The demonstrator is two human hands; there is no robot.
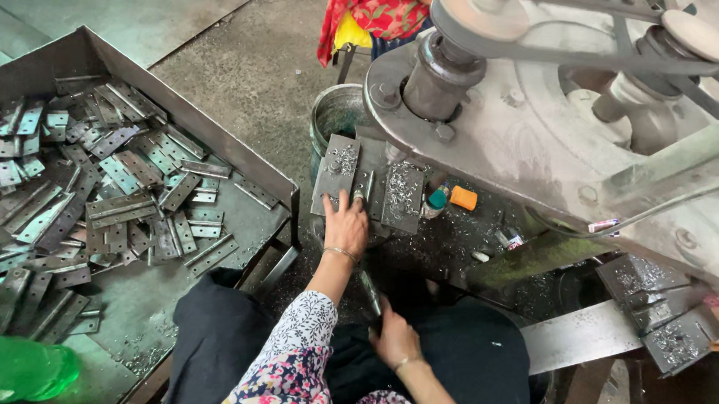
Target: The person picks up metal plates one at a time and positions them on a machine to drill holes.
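My left hand (346, 225) reaches forward onto the press bed, its fingertips pinching a narrow grey hinge plate (364, 184) that lies between two dark die blocks (336, 171). My right hand (394, 338) sits close to my lap, closed around a dark metal lever (371, 291) that rises toward the press bed. Both wrists wear thin bangles. Metal chips cover the blocks and the bed around my left hand.
A large steel tray (224, 140) on the left holds several grey hinge plates (121, 205). A green bottle (14, 369) lies at lower left. The press with its flywheel (543, 117) fills the right. A metal bucket (336, 113) stands behind the bed. A person in red (377, 1) sits beyond.
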